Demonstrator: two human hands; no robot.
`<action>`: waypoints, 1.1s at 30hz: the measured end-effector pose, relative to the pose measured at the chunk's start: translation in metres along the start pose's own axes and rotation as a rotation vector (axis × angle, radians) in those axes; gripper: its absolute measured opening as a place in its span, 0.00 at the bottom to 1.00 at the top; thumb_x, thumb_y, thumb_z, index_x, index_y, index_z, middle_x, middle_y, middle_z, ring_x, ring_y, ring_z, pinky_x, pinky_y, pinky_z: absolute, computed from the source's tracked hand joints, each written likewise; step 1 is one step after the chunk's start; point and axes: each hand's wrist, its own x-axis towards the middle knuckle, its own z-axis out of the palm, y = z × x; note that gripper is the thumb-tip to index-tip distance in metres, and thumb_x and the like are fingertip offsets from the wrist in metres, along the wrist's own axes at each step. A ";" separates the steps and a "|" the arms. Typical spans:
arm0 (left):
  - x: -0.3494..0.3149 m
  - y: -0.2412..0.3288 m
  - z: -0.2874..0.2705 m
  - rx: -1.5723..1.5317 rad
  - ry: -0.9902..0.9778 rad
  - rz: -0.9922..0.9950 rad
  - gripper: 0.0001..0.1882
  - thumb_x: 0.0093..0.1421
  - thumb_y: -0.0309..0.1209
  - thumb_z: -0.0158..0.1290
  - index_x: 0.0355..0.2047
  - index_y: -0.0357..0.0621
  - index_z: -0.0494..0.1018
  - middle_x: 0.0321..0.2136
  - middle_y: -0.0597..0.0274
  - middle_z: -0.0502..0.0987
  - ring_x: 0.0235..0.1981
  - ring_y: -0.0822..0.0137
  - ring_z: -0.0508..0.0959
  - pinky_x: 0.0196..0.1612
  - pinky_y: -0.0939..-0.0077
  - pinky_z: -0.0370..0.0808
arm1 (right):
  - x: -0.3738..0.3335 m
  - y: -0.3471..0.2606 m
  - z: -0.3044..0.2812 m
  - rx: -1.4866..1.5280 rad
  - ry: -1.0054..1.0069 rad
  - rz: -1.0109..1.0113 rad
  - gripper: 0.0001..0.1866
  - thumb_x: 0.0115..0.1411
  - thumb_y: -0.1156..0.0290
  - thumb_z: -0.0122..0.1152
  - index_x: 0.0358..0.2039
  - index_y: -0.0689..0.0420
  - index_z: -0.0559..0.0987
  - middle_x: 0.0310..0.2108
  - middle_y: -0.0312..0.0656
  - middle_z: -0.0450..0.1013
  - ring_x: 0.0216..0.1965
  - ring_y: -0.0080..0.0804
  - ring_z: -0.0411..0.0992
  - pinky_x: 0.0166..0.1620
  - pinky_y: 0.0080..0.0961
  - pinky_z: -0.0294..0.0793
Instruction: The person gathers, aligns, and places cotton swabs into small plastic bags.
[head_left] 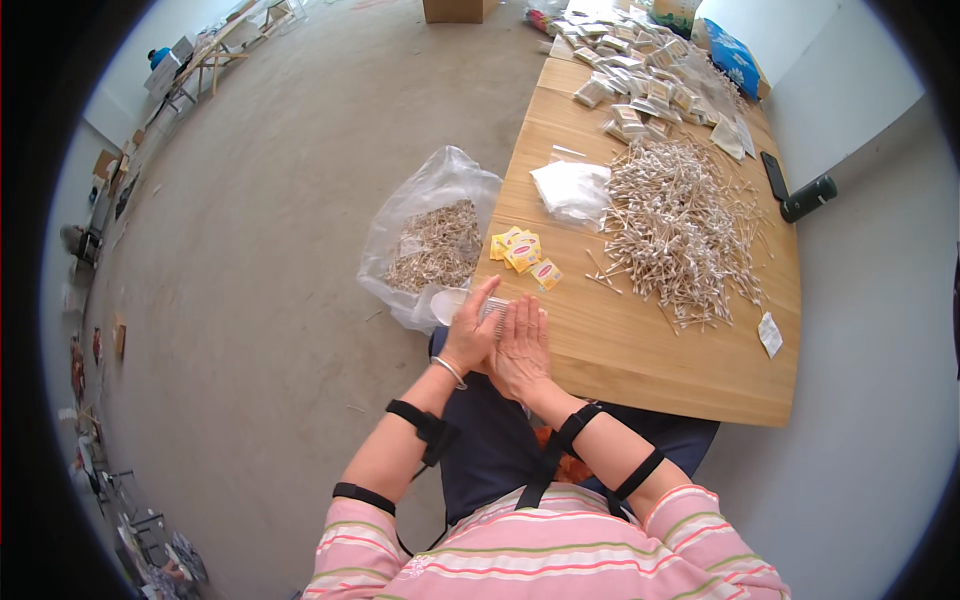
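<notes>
At the near left edge of the table, my two hands are close together. My left hand (470,332) is closed around a bundle of cotton swabs (494,308), whose thin sticks show in a row between the hands. Flat against the bundle's right side rests my right hand (521,352), its fingers stretched out and side by side. Part of the bundle is hidden by the hands. A white round rim (446,306) shows just left of my left hand; what it belongs to I cannot tell. Small yellow printed cards (520,250) lie just beyond my fingertips.
A large loose pile of cotton swabs (680,230) covers the table's right part. Clear plastic bags (572,190) lie beside it, and packed swab packets (640,75) behind. A phone (773,176) and dark bottle (808,199) are by the wall. An open plastic sack (430,240) stands left.
</notes>
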 end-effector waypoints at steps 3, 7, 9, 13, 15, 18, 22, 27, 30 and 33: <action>0.012 0.004 -0.045 0.431 -0.126 0.185 0.34 0.44 0.25 0.50 0.56 0.35 0.61 0.58 0.47 0.61 0.63 0.49 0.55 0.66 0.62 0.50 | 0.002 -0.006 -0.004 0.006 -0.020 0.011 0.46 0.57 0.52 0.50 0.63 0.70 0.43 0.66 0.60 0.35 0.68 0.53 0.30 0.67 0.43 0.29; 0.019 -0.003 -0.071 0.889 -0.391 0.122 0.35 0.41 0.27 0.55 0.54 0.38 0.64 0.57 0.50 0.63 0.63 0.51 0.55 0.67 0.56 0.46 | 0.008 -0.012 -0.007 0.024 -0.064 0.042 0.45 0.58 0.52 0.50 0.63 0.70 0.43 0.66 0.58 0.35 0.69 0.51 0.30 0.67 0.42 0.30; 0.024 -0.006 -0.072 0.764 -0.406 0.117 0.32 0.40 0.28 0.58 0.50 0.40 0.66 0.53 0.53 0.67 0.63 0.52 0.57 0.66 0.55 0.47 | 0.009 -0.017 -0.006 0.036 -0.073 0.041 0.45 0.58 0.52 0.49 0.63 0.70 0.43 0.66 0.58 0.35 0.69 0.51 0.30 0.67 0.42 0.29; 0.026 -0.010 -0.070 0.693 -0.429 0.135 0.31 0.40 0.29 0.60 0.48 0.43 0.68 0.51 0.55 0.69 0.62 0.54 0.58 0.66 0.55 0.47 | 0.012 -0.021 -0.005 0.044 -0.072 0.014 0.45 0.58 0.52 0.49 0.63 0.70 0.44 0.66 0.59 0.36 0.69 0.51 0.30 0.67 0.42 0.29; 0.027 -0.010 -0.070 0.687 -0.426 0.153 0.32 0.39 0.28 0.60 0.48 0.44 0.68 0.52 0.55 0.69 0.63 0.55 0.57 0.66 0.55 0.47 | 0.014 -0.025 -0.002 0.039 -0.069 0.017 0.45 0.58 0.52 0.49 0.63 0.71 0.44 0.66 0.59 0.36 0.69 0.52 0.30 0.67 0.42 0.29; 0.027 -0.008 -0.070 0.702 -0.439 0.146 0.32 0.39 0.28 0.60 0.49 0.45 0.67 0.52 0.55 0.68 0.63 0.55 0.57 0.67 0.55 0.46 | 0.017 -0.029 0.005 0.042 -0.051 0.013 0.46 0.57 0.52 0.50 0.63 0.71 0.44 0.66 0.60 0.36 0.68 0.54 0.30 0.67 0.43 0.28; 0.025 -0.016 -0.074 0.673 -0.465 0.091 0.36 0.39 0.28 0.60 0.52 0.45 0.65 0.54 0.55 0.67 0.63 0.53 0.56 0.67 0.55 0.44 | 0.024 -0.042 0.011 0.029 -0.037 0.016 0.47 0.56 0.52 0.49 0.63 0.72 0.42 0.66 0.61 0.34 0.68 0.55 0.29 0.67 0.43 0.27; 0.015 -0.048 -0.095 0.169 -0.224 -0.108 0.36 0.45 0.26 0.57 0.57 0.41 0.60 0.58 0.51 0.61 0.64 0.60 0.55 0.65 0.68 0.52 | 0.031 -0.058 0.017 0.113 -0.048 0.033 0.49 0.56 0.52 0.49 0.63 0.72 0.38 0.66 0.62 0.30 0.68 0.54 0.26 0.67 0.43 0.25; 0.010 -0.063 -0.086 -0.313 -0.021 -0.408 0.26 0.55 0.27 0.53 0.55 0.37 0.62 0.53 0.54 0.67 0.57 0.67 0.65 0.57 0.77 0.63 | 0.035 -0.064 0.019 0.142 -0.030 0.041 0.50 0.56 0.52 0.49 0.63 0.71 0.35 0.66 0.61 0.29 0.68 0.54 0.24 0.67 0.42 0.23; 0.011 -0.063 -0.067 -0.316 -0.051 -0.481 0.19 0.62 0.30 0.49 0.51 0.35 0.66 0.45 0.61 0.73 0.46 0.74 0.71 0.48 0.81 0.69 | 0.036 -0.063 0.020 0.135 -0.027 0.047 0.50 0.55 0.52 0.50 0.63 0.70 0.35 0.66 0.61 0.28 0.68 0.54 0.24 0.67 0.42 0.23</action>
